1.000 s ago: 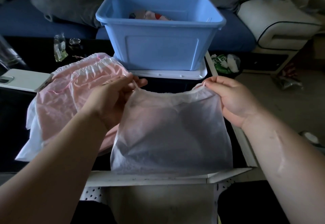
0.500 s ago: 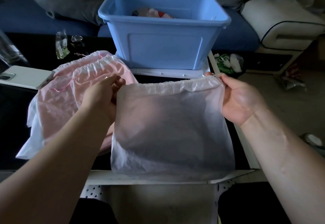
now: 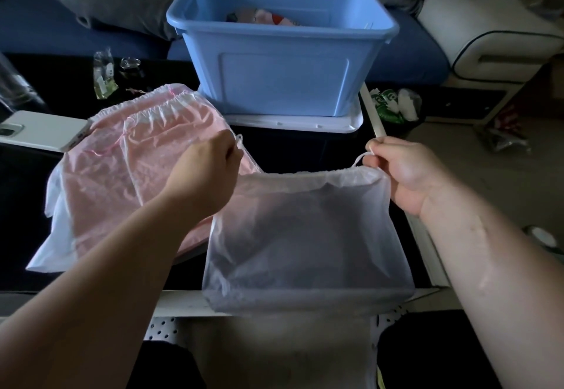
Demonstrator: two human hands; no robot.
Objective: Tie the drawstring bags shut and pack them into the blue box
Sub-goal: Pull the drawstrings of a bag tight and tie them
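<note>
A translucent white drawstring bag (image 3: 305,236) hangs over the near edge of the dark table, its gathered mouth at the top. My left hand (image 3: 201,172) pinches the thin drawstring at the bag's left side, the cord end showing above my fingers. At the right corner my right hand (image 3: 403,172) pinches the other drawstring loop. A pink drawstring bag (image 3: 128,163) lies flat on the table to the left, partly under my left arm. The blue box (image 3: 274,83) stands behind, with colourful packed items visible inside.
The box stands on its white lid (image 3: 305,121). A white phone (image 3: 42,129) lies at the left, with a small packet (image 3: 102,80) and a little jar (image 3: 129,65) behind it. A green and white wrapper (image 3: 393,105) lies right of the box. A sofa runs along the back.
The white bag's mouth has gathered and narrowed. Both hands shifted from gripping the top corners to pinching the drawstrings, and the left hand pulled up and away to the left.
</note>
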